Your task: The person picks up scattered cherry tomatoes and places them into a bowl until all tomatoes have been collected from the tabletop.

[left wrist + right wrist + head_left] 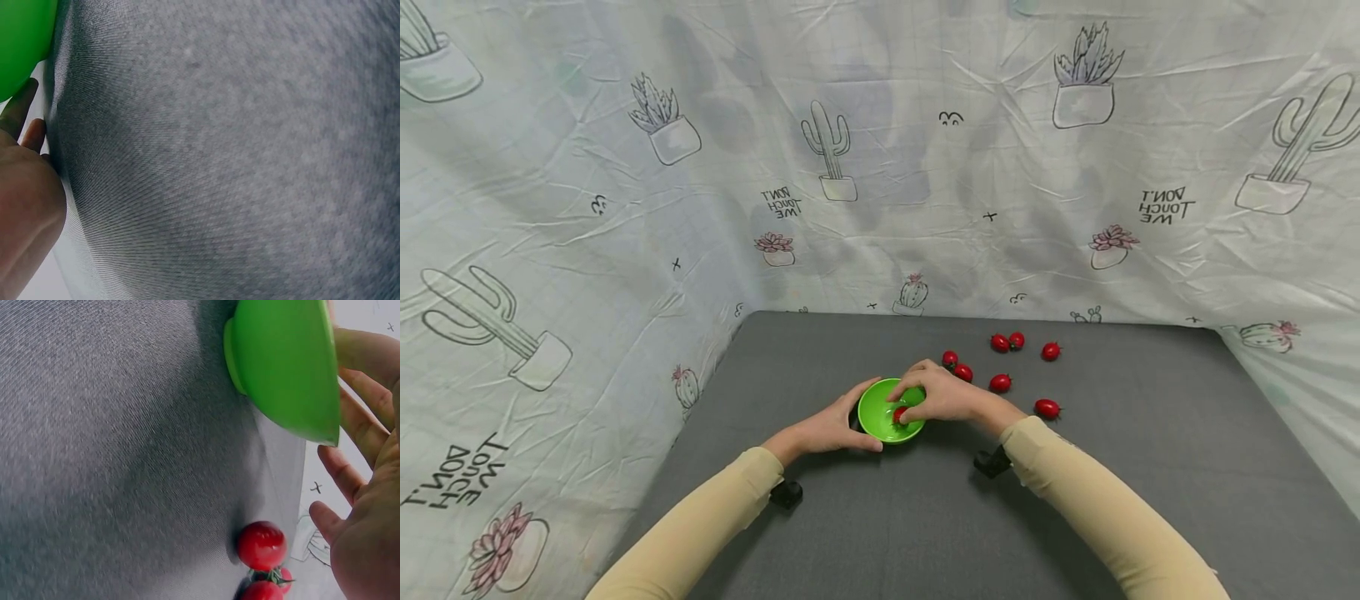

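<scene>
Left hand [829, 427] curls round green bowl [871, 410], thumb near side, fingers far side; likely steadying it. Cherry tomato [898, 414] inside bowl, at thumb tip of right hand [946, 395]; can't tell if pinched. Other cherry tomatoes [1000, 383] right of those fingers, probably for easy reach.

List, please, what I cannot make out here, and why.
Head view: part of the green bowl, covered by the right hand.
Head view: whether that hand pinches the nearest tomato; detail too small.
Left wrist view: most of the bowl, cut off by the frame.
Right wrist view: bowl's inside, behind its wall.
</scene>
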`<act>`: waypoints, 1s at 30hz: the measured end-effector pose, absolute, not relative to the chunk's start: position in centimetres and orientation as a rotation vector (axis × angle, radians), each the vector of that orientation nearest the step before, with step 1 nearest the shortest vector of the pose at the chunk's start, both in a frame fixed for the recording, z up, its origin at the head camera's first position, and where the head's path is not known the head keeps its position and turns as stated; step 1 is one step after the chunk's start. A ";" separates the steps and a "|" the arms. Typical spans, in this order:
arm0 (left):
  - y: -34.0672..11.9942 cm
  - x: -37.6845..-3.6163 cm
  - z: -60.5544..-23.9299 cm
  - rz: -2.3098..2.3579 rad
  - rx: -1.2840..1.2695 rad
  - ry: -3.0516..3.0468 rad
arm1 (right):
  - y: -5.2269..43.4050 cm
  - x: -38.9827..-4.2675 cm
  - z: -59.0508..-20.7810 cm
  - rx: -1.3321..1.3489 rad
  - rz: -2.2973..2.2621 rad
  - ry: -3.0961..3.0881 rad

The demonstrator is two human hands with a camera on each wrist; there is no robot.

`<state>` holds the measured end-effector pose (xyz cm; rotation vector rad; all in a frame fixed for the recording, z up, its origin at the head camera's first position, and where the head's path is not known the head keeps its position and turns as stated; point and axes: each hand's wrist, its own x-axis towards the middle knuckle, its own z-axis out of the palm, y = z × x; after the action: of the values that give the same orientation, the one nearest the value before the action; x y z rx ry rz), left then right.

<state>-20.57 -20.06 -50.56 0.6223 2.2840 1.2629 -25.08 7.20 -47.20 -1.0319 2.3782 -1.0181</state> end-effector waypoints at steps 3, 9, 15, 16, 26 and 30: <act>-20.0 -20.6 -50.6 1.255 0.599 2.289 | 7.7 -25.1 -46.9 -1.047 -1.045 2.371; -19.8 -20.6 -50.5 1.246 0.576 2.300 | 9.3 -25.0 -46.0 -1.016 -1.094 2.362; -19.5 -20.6 -50.5 1.255 0.576 2.314 | 11.4 -25.1 -44.9 -0.963 -1.169 2.331; -19.5 -20.6 -50.4 1.257 0.578 2.315 | 11.8 -25.1 -44.8 -0.956 -1.171 2.334; -19.5 -20.4 -50.3 1.244 0.579 2.338 | 15.3 -24.7 -44.0 -0.900 -1.152 2.430; -19.5 -20.4 -50.2 1.245 0.585 2.336 | 16.8 -24.7 -44.0 -0.895 -1.195 2.425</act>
<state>-20.37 -19.55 -50.22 0.5850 2.3356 1.2449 -24.66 16.80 -43.96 -0.8952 2.4255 -1.1949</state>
